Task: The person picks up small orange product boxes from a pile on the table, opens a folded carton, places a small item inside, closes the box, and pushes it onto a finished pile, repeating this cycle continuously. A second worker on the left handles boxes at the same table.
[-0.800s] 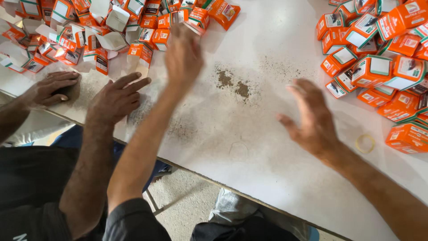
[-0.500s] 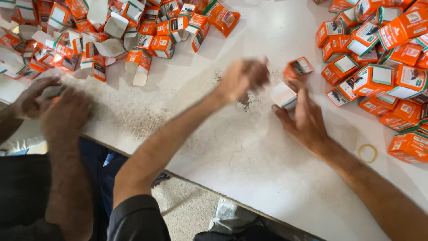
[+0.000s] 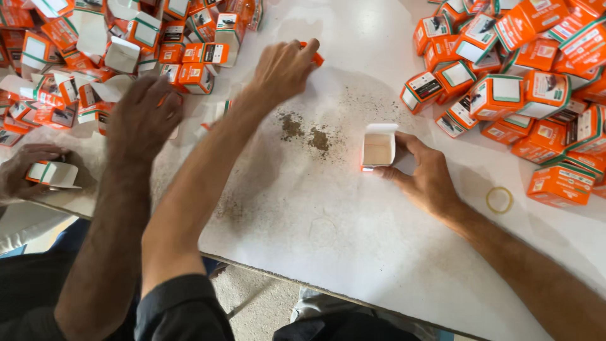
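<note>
My right hand (image 3: 424, 175) rests on the white table (image 3: 328, 252) and holds a small orange and white carton (image 3: 379, 149) upright, its top flap open and the inside empty. My left hand (image 3: 283, 68), on a dark-sleeved arm, is stretched to the far side at the edge of the left heap of cartons (image 3: 189, 57). Its fingers are curled over a small orange carton (image 3: 316, 59), most of which is hidden.
Another heap of closed orange cartons (image 3: 524, 82) fills the far right. A brown dust patch (image 3: 306, 132) lies mid-table and a rubber band (image 3: 500, 199) lies at the right. Another person's hands (image 3: 142, 117) work at the left; one holds an open carton (image 3: 53, 173).
My left hand came to the middle with a carton, then reached back out to the left heap. My right hand took the carton and now holds it open.
</note>
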The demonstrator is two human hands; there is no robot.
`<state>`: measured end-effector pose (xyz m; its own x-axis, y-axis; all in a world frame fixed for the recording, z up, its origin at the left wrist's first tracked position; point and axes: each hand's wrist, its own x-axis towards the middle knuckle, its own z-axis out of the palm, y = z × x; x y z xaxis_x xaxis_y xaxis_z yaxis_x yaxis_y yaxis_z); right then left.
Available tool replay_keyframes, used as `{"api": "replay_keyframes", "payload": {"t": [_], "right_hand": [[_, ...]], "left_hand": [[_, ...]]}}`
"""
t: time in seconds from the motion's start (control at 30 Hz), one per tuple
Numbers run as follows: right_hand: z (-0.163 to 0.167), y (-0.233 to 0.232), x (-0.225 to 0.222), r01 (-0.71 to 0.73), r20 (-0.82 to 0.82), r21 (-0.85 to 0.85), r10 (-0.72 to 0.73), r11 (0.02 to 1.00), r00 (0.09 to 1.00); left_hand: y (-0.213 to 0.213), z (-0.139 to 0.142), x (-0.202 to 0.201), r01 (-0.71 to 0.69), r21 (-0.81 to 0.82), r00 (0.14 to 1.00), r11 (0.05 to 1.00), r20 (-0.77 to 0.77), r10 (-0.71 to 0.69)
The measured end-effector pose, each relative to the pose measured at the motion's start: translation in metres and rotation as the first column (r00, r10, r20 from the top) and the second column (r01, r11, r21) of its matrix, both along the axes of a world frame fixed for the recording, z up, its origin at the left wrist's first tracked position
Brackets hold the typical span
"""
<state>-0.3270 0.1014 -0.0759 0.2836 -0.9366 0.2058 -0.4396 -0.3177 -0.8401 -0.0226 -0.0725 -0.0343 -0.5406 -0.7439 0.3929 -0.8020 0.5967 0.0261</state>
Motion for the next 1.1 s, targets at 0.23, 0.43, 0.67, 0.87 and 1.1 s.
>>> {"api": "replay_keyframes", "payload": {"t": [0.23, 0.43, 0.67, 0.87, 1.1], "right_hand": [[0.017, 0.011, -0.006, 0.056, 0.028, 0.016, -0.056, 0.998, 0.998], [0.016, 0.015, -0.006, 0.000, 0.031, -0.199, 0.006, 0.980, 1.000], [0.024, 0.011, -0.017, 0.008, -0.022, -0.205, -0.013, 0.979, 1.000], [0.027, 0.013, -0.024, 0.029, -0.083, -0.247, -0.051, 0.969, 0.995], [0.033, 0.022, -0.029, -0.036, -0.144, -0.349, -0.015, 0.936, 0.990]], "left_hand": [[0.183, 0.011, -0.068, 0.425, -0.394, 0.789, 0.815, -0.279, -0.547], [0.179, -0.010, -0.088, 0.292, -0.308, 0.908, 0.906, -0.207, -0.363], [0.176, -0.008, -0.128, 0.114, -0.076, 0.906, 0.991, -0.400, -0.135], [0.173, 0.003, -0.147, 0.008, 0.242, 0.717, 0.970, -0.677, 0.163], [0.160, -0.002, -0.148, 0.274, 0.642, 0.522, 0.716, -0.725, 0.449]]}}
